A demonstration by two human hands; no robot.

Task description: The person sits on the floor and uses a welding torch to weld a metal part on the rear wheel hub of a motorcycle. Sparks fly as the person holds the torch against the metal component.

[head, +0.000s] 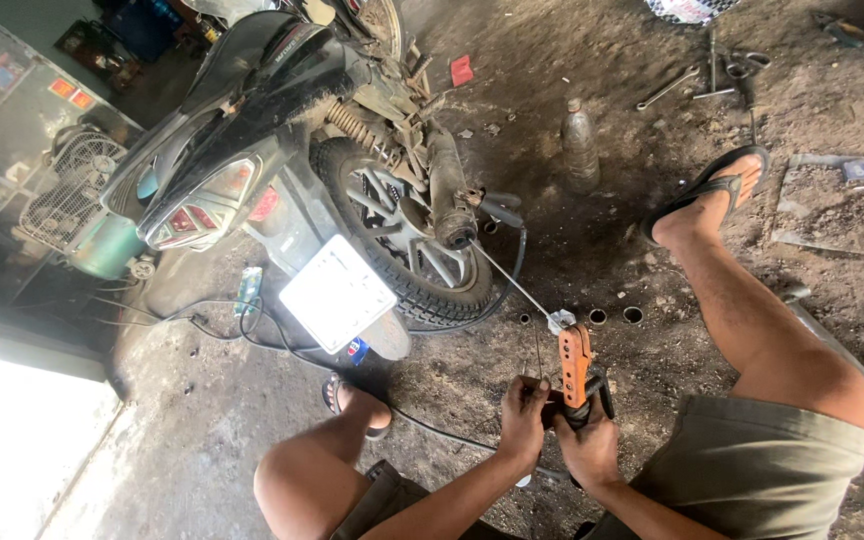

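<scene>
Orange-handled tool (575, 365): held upright above the dirt floor (202, 440) between the knees, its head at the end of a thin cable (512, 283) running from the motorbike's rear wheel (407, 235). Right hand (590, 445): fingers clamped round the tool's lower grip. Left hand (523, 415): fingers closed on the same grip, just beside. Cable end is apparently being worked, not finished. Nearby: plastic bottle (580, 146); spanners (697, 82), well apart.
</scene>
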